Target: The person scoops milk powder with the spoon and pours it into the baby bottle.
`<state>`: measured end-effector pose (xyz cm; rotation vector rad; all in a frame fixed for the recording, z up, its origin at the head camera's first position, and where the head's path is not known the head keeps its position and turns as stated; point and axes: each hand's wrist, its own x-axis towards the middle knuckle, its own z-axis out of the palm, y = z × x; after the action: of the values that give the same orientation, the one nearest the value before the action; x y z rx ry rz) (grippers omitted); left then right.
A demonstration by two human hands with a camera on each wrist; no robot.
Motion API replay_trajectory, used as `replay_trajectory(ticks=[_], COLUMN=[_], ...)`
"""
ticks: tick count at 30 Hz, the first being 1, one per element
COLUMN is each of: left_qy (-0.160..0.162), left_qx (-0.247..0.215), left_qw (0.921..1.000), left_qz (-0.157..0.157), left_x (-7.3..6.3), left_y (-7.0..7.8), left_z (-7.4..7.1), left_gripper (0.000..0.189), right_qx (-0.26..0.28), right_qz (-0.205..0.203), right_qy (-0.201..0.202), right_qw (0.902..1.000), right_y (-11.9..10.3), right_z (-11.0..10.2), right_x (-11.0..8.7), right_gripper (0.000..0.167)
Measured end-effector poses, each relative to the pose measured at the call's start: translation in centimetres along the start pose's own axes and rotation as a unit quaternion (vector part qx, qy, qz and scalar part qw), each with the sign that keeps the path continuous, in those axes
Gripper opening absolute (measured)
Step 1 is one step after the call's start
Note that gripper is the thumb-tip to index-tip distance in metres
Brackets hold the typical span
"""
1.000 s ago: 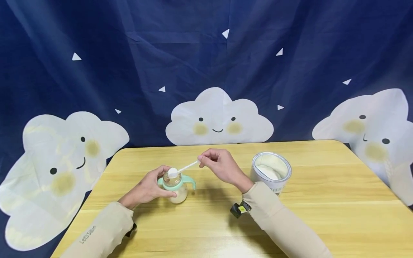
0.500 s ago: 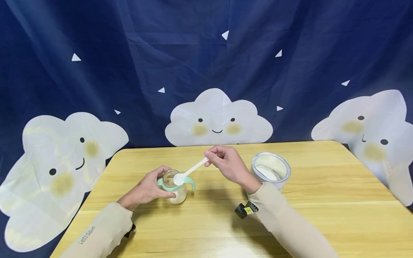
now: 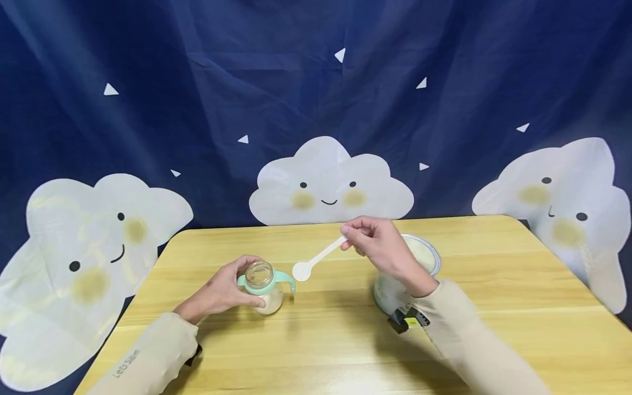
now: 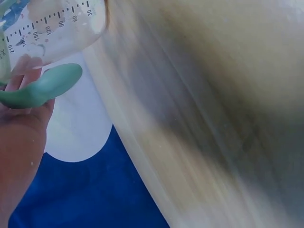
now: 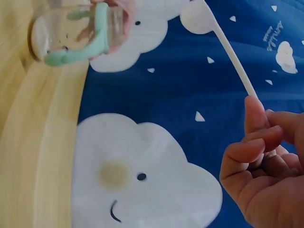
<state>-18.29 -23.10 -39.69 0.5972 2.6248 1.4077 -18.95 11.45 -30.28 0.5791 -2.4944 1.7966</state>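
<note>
A clear baby bottle (image 3: 270, 302) with a mint-green two-handled collar stands uncapped on the table, pale contents showing inside. My left hand (image 3: 224, 289) grips it around the collar from the left. In the left wrist view, measuring marks run along the bottle wall (image 4: 71, 28) beside a green handle (image 4: 57, 83). My right hand (image 3: 377, 245) pinches the end of a white long-handled scoop (image 3: 323, 253) between thumb and fingers. The scoop's bowl is in the air to the right of the bottle. Behind the right wrist, a white powder tin (image 3: 428, 253) is partly hidden.
The light wooden table (image 3: 316, 345) reaches back to a dark blue curtain (image 3: 296, 82) printed with smiling clouds. The open tin stands upright right of the bottle, under the right forearm.
The scoop, heaped with white powder over the bottle mouth at first, has tipped and moved right, away from the bottle. My right hand has shifted towards the tin; my left hand keeps its grip.
</note>
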Motion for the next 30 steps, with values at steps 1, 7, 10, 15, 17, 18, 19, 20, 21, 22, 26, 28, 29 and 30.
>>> replay_trajectory(ticks=[1,7,10,15,17,18,19,20,21,22,26,28,29,30], left_qy=[0.000,0.009,0.007,0.004,0.007,0.008,0.008,0.007,0.006,0.003,-0.009,-0.014,-0.016,-0.017], left_qx=[-0.002,0.004,0.010,0.026,0.033,0.035,0.037,0.037,0.035,0.035,0.026,0.024,0.022,0.021], left_qw=[1.0000,0.9992,0.9987,0.9980,0.9975,0.9973,0.9971,0.9970,0.9970,0.9968,0.9963,0.9962,0.9963,0.9964], left_qz=[0.005,0.039,0.049,0.058,0.062,0.064,0.066,0.067,0.069,0.072,0.081,0.083,0.082,0.081], left_x=[0.0,0.5,0.8,1.4,1.5,1.6,1.6,1.7,1.7,1.8,2.3,2.5,2.6,2.7], left_y=[0.1,0.9,1.6,3.0,3.6,3.8,4.1,4.3,4.6,4.8,5.8,6.2,6.4,6.6], left_z=[-0.1,-0.5,-0.8,-1.2,-1.2,-1.2,-1.2,-1.2,-1.2,-1.1,-0.7,-0.4,-0.3,-0.2], left_gripper=[0.080,0.078,0.078,0.080,0.081,0.081,0.080,0.080,0.079,0.079,0.081,0.083,0.083,0.083], right_qx=[-0.006,-0.036,-0.054,-0.078,-0.079,-0.079,-0.079,-0.078,-0.079,-0.080,-0.083,-0.083,-0.082,-0.083], right_qz=[0.000,-0.001,-0.001,0.003,0.007,0.009,0.011,0.013,0.013,0.015,0.018,0.020,0.021,0.022], right_qy=[0.001,0.009,0.011,0.010,0.011,0.011,0.013,0.014,0.016,0.018,0.033,0.040,0.043,0.046], right_qw=[1.0000,0.9993,0.9985,0.9969,0.9968,0.9968,0.9967,0.9967,0.9967,0.9965,0.9958,0.9956,0.9954,0.9952], right_y=[-0.1,-0.3,-0.3,-0.2,0.0,0.1,0.1,0.1,0.2,0.2,0.4,0.6,0.7,0.7], right_z=[-0.4,-2.5,-3.5,-5.1,-5.7,-5.9,-6.2,-6.4,-6.6,-6.8,-7.7,-8.0,-8.2,-8.4], right_x=[-0.1,-0.6,-1.0,-1.7,-1.9,-2.0,-2.1,-2.3,-2.4,-2.5,-3.1,-3.3,-3.5,-3.6], right_gripper=[0.022,0.022,0.021,0.019,0.018,0.019,0.019,0.020,0.020,0.021,0.026,0.028,0.028,0.028])
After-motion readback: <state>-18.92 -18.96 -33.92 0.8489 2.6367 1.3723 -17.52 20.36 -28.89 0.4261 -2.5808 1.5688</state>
